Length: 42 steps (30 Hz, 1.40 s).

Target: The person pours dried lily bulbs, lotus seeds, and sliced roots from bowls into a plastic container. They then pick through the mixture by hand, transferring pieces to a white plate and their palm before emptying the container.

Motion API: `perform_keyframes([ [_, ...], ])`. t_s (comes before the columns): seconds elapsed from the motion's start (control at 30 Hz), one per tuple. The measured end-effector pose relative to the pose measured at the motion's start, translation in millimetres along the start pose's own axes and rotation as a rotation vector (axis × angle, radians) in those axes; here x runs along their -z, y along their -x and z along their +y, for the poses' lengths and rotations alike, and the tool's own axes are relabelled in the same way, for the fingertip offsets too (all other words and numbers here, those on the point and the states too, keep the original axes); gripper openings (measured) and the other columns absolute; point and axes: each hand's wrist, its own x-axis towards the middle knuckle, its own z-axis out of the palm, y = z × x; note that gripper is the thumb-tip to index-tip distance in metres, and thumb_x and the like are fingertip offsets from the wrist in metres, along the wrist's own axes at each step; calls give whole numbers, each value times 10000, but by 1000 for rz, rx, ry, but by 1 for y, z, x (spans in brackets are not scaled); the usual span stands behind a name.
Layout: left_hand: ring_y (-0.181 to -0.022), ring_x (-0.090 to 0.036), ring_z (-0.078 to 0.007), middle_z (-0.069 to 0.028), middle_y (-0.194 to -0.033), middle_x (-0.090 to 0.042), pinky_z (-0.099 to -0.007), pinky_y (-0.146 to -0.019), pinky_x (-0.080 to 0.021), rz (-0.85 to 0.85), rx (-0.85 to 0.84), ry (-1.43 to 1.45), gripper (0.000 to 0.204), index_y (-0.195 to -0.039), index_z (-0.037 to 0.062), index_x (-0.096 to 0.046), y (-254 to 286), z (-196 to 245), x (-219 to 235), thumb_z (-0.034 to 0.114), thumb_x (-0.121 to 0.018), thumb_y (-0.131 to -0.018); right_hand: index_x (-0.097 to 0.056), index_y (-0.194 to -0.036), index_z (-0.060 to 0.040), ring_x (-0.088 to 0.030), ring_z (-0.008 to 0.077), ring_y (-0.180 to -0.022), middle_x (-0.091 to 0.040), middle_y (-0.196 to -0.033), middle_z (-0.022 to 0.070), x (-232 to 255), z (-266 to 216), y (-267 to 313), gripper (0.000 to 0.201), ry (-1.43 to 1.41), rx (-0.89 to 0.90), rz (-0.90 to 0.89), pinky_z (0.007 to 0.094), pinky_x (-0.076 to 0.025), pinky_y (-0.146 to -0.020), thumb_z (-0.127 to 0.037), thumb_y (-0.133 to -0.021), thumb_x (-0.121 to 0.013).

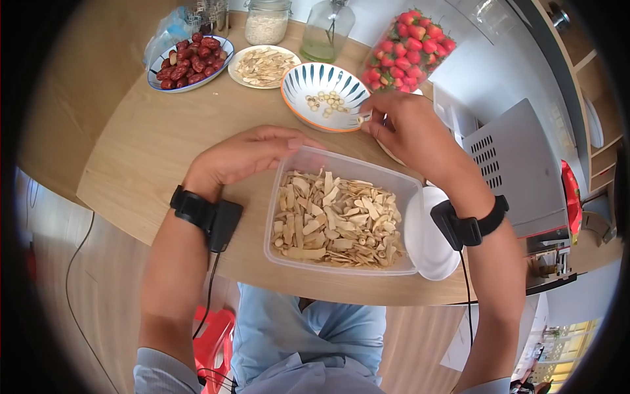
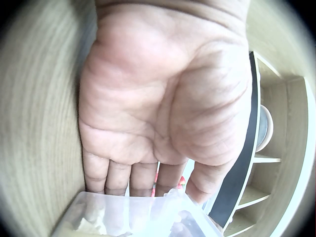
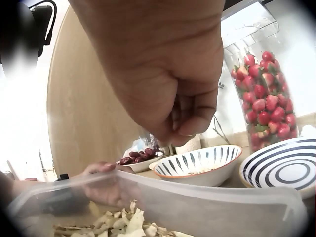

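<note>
A clear plastic box (image 1: pixel 344 268) full of dried pale root slices (image 1: pixel 338 220) stands near the table's front edge. My left hand (image 1: pixel 252 152) rests at its far left corner; in the left wrist view its fingers (image 2: pixel 143 177) extend straight against the box's outer wall. My right hand (image 1: pixel 410 131) pinches a small pale lotus seed (image 1: pixel 361 120) between thumb and fingertips, right at the rim of the striped bowl (image 1: pixel 298 98). Several round lotus seeds (image 1: pixel 328 102) lie in that bowl. In the right wrist view the pinched seed is hidden behind the curled fingers.
A white lid (image 1: pixel 430 256) lies right of the box. Behind are a plate of red dates (image 1: pixel 190 64), a plate of pale slices (image 1: pixel 264 67), a grain jar (image 1: pixel 268 26), a glass bottle (image 1: pixel 325 33) and a container of strawberries (image 1: pixel 410 52). A blue-ringed plate (image 3: pixel 291 168) sits beside the bowl.
</note>
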Motion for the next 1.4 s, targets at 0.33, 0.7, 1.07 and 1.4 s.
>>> perform_keyframes([
  [0.33, -1321, -630, -222, -157, -1412, -666, -361, -1150, -474, -22, -5, 11, 468, -1455, -63, -571, -1, 0, 1, 246, -548, -1104, -678, -890, 17, -706, 418, -827, -692, -831, 231, -14, -32, 66, 75, -139, 361, -484, 476, -561, -722, -34, -836, -684],
  [0.7, -1328, -626, -282, -208, -1401, -657, -393, -1158, -461, 21, 7, -24, 506, -1447, -92, -556, -1, -2, 1, 278, -522, -1105, -683, -904, 9, -716, 359, -884, -660, -909, 141, -24, -29, 81, 83, 161, 287, -657, 432, -593, -753, -20, -837, -643],
  [1.07, -1322, -633, -233, -162, -1401, -671, -360, -1144, -479, -19, -14, 7, 464, -1445, -56, -577, 0, -4, 5, 260, -545, -1108, -679, -878, 19, -718, 364, -808, -684, -874, 185, -6, -17, 66, 70, -37, 265, -437, 474, -556, -679, -40, -846, -702],
  [1.4, -1329, -622, -263, -194, -1403, -660, -385, -1155, -462, 4, -3, -14, 497, -1448, -86, -560, -2, -3, 1, 272, -534, -1104, -714, -988, 1, -679, 247, -721, -719, -837, 145, 7, 18, 0, 64, -63, -27, 30, 371, -525, -668, -23, -931, -698],
])
